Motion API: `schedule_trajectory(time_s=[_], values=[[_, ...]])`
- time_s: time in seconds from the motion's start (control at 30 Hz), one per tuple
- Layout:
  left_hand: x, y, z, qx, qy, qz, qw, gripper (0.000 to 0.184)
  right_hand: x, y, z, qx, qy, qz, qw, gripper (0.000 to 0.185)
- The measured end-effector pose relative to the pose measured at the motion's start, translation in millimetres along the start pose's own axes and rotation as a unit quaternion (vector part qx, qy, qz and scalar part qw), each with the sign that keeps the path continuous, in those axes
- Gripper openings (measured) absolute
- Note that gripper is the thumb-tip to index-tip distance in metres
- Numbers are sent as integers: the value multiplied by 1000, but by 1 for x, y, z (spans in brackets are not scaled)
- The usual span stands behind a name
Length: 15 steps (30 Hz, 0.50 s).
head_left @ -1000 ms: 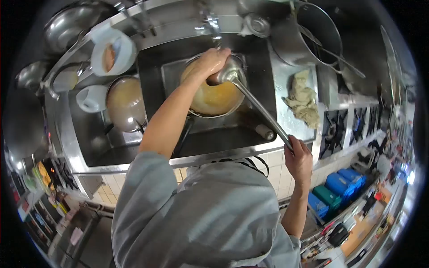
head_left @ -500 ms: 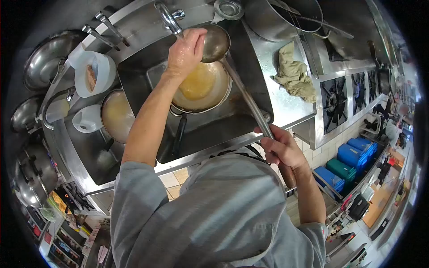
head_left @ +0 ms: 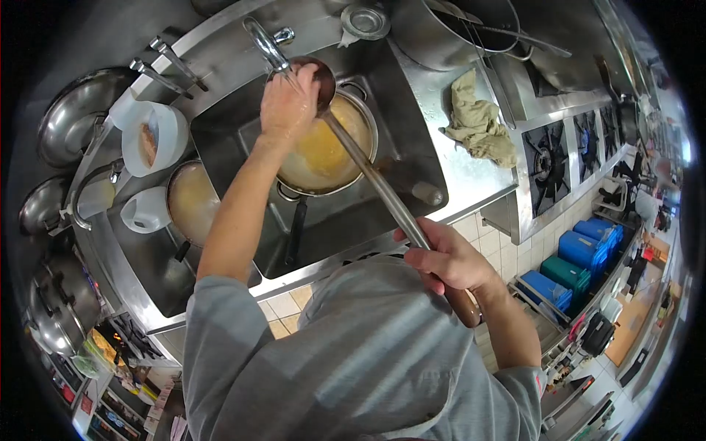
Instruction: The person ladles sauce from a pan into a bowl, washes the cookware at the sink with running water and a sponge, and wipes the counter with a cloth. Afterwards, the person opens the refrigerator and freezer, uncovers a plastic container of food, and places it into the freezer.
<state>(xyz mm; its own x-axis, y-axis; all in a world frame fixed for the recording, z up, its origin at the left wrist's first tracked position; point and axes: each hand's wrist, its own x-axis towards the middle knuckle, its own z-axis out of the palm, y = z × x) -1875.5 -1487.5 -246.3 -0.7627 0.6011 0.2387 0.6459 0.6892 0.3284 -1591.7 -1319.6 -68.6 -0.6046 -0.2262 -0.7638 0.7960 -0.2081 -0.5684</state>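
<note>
My right hand (head_left: 448,257) is closed round the long handle of a metal ladle (head_left: 368,173), near its brown end. The ladle's bowl is up by the faucet (head_left: 266,45). My left hand (head_left: 288,104) is at the bowl's left edge, under the spout; its fingers are partly hidden and I cannot make out whether they grip the bowl. Below both sits a round pan (head_left: 323,158) with cloudy yellow liquid, its black handle (head_left: 296,234) pointing toward me, in the sink (head_left: 353,220).
Left of the sink basin are a second pan of cloudy liquid (head_left: 193,202), a white jug (head_left: 145,211) and a plastic container (head_left: 165,140). To the right lie a crumpled cloth (head_left: 474,121), a large pot (head_left: 426,40) and stove burners (head_left: 546,163). A strainer (head_left: 365,22) rests behind.
The ladle's bowl and my left hand have moved left, now under the faucet. My right hand has slid to a hold nearer the handle's end and moved left. The view has shifted too.
</note>
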Motion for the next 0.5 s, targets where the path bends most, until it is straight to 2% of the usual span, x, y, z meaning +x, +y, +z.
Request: schedule_trajectory(time_s=[0.07, 0.1, 0.13, 0.17, 0.2, 0.23, 0.27, 0.3, 0.33, 0.37, 0.4, 0.47, 0.5], values=[[-3, 14, 2, -59, 91, 37, 993, 22, -2, -6, 5, -15, 3, -13, 1000, 38], [-4, 14, 3, -124, 30, 18, 992, 21, -3, -9, 6, -24, 32, -1, 999, 38], [-1, 10, 0, -121, 33, 15, 992, 21, -3, -11, 7, -34, 61, 9, 998, 39], [3, 5, -3, -66, -99, -30, 992, 22, -3, -10, 7, -37, 57, 8, 998, 39], [3, 3, -8, -12, -229, -76, 970, 25, -6, -6, 6, -65, 67, 6, 996, 38], [1, 1, -9, 17, -169, -92, 981, 23, -8, -3, 6, -93, 75, 3, 993, 37], [-4, -6, -1, 18, -168, -97, 981, 23, -9, 1, 5, -96, 71, 4, 993, 37], [-7, -9, 2, -120, -11, -127, 985, 20, -10, 5, 5, -114, 96, -18, 989, 36], [-13, -13, 5, -252, 143, -150, 945, 20, -11, 9, 6, -128, 121, -37, 984, 35], [-21, -10, 11, -286, 201, -188, 918, 33, -11, 11, 5, -126, 117, -34, 984, 35], [-23, -2, 16, -282, 198, -192, 919, 33, -12, 13, 4, -100, 124, -44, 986, 34], [-20, 11, 29, -384, 316, -200, 844, 49, -12, 12, 5, -73, 129, -54, 987, 34], [-17, 17, 33, -511, 259, -180, 800, 45, -13, 9, 5, -75, 139, -51, 986, 33]])
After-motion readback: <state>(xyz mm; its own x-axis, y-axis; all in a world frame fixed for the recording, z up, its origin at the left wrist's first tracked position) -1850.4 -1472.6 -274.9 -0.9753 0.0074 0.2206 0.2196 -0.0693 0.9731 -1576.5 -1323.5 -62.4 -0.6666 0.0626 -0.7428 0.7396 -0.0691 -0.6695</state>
